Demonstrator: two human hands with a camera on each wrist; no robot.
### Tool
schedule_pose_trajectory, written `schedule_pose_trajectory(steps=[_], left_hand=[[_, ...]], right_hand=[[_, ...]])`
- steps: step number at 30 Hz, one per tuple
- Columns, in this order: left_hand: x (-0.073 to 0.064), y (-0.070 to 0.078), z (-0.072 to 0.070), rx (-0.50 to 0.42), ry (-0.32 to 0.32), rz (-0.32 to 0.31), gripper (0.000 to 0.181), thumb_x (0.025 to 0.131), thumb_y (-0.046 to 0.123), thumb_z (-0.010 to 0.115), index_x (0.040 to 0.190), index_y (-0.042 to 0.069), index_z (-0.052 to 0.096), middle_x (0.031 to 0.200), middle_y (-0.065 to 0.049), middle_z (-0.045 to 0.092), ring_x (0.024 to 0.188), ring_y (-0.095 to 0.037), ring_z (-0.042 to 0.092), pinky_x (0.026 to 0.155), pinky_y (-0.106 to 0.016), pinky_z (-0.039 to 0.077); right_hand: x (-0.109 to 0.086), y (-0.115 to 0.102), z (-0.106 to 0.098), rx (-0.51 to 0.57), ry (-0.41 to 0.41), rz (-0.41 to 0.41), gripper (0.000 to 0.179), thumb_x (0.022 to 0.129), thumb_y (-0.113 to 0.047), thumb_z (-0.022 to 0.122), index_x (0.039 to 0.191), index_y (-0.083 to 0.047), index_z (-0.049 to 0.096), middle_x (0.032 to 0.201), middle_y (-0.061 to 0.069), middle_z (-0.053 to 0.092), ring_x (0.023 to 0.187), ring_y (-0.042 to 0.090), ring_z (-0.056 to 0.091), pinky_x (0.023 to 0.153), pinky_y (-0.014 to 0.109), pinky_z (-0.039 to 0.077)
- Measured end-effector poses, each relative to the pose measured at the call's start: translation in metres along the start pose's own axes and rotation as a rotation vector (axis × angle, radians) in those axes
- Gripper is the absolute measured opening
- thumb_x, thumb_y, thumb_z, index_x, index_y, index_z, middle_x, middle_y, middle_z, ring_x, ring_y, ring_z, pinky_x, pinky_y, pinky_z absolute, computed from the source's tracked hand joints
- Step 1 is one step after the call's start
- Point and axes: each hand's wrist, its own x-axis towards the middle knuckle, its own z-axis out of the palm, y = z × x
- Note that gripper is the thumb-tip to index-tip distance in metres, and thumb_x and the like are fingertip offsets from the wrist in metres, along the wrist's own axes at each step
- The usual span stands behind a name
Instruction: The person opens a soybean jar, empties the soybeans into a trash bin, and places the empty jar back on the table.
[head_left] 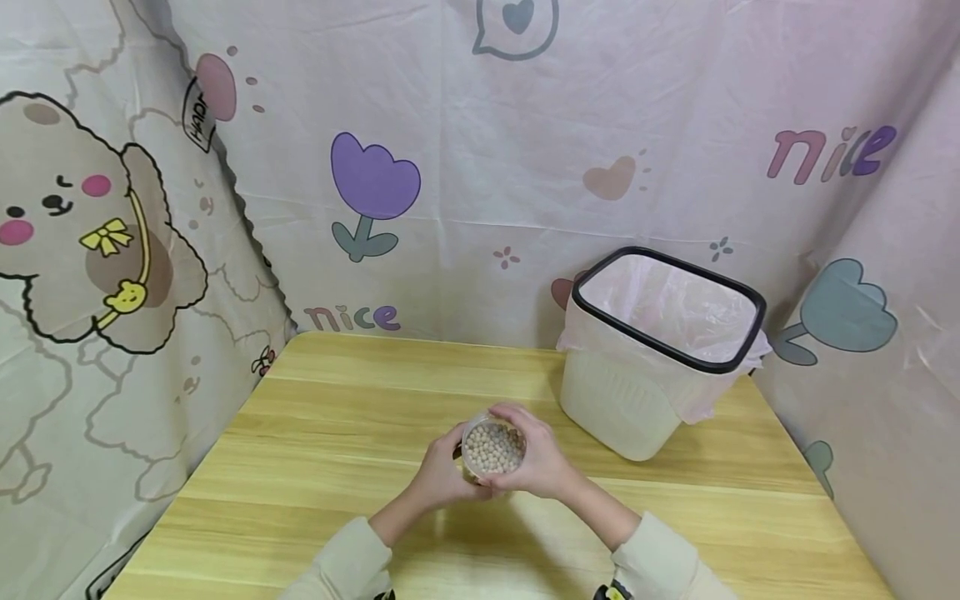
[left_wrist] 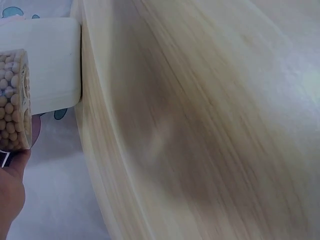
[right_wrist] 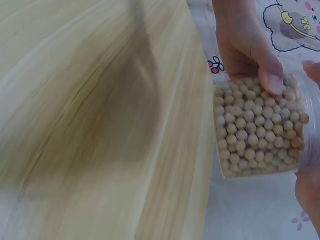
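A clear jar point(head_left: 493, 448) full of round beige beans, soybean-like, is held above the table near its middle. My left hand point(head_left: 442, 471) grips the jar's body from the left, and in the right wrist view its thumb point(right_wrist: 272, 82) presses along the side. From the right, my right hand point(head_left: 543, 458) holds the clear top end, fingers on the far side and thumb on the near side. The right wrist view shows the jar point(right_wrist: 260, 130) lying sideways in that picture, its clear end at the right. At the left edge of the left wrist view, the jar point(left_wrist: 10, 100) is partly cut off.
A pale bin point(head_left: 618, 404) with a black rim and a pinkish plastic liner point(head_left: 675, 308) stands at the table's back right. The wood-grain table point(head_left: 360, 408) ends at a printed curtain point(head_left: 465, 167) behind, with more curtain at both sides.
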Motion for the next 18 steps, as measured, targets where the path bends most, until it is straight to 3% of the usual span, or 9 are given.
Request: schedule_pose_trajectory(steps=[5, 14, 18], left_hand=[[-0.003, 0.002, -0.002, -0.026, -0.033, 0.006, 0.087, 0.056, 0.021, 0.087, 0.131, 0.005, 0.046, 0.12, -0.011, 0.059, 0.107, -0.024, 0.059, 0.092, -0.024, 0.051], [-0.004, 0.002, -0.001, -0.04, -0.043, 0.022, 0.086, 0.056, 0.021, 0.086, 0.131, 0.004, 0.046, 0.121, -0.012, 0.058, 0.108, -0.025, 0.059, 0.093, -0.023, 0.05], [-0.004, 0.003, 0.0, -0.041, -0.049, 0.033, 0.085, 0.058, 0.022, 0.086, 0.13, 0.003, 0.045, 0.121, -0.012, 0.058, 0.108, -0.025, 0.059, 0.092, -0.023, 0.051]], right_hand=[[0.0, 0.0, -0.009, 0.003, -0.085, -0.027, 0.085, 0.055, -0.024, 0.086, 0.128, -0.001, 0.049, 0.129, 0.015, 0.054, 0.114, 0.03, 0.055, 0.096, 0.044, 0.049], [-0.002, -0.005, -0.015, -0.016, -0.12, 0.107, 0.096, 0.052, -0.029, 0.088, 0.13, 0.002, 0.042, 0.128, 0.017, 0.052, 0.115, 0.031, 0.053, 0.098, 0.049, 0.046], [-0.004, -0.006, -0.016, -0.021, -0.121, 0.119, 0.096, 0.052, -0.029, 0.088, 0.13, 0.002, 0.042, 0.128, 0.016, 0.052, 0.114, 0.03, 0.053, 0.097, 0.048, 0.046]])
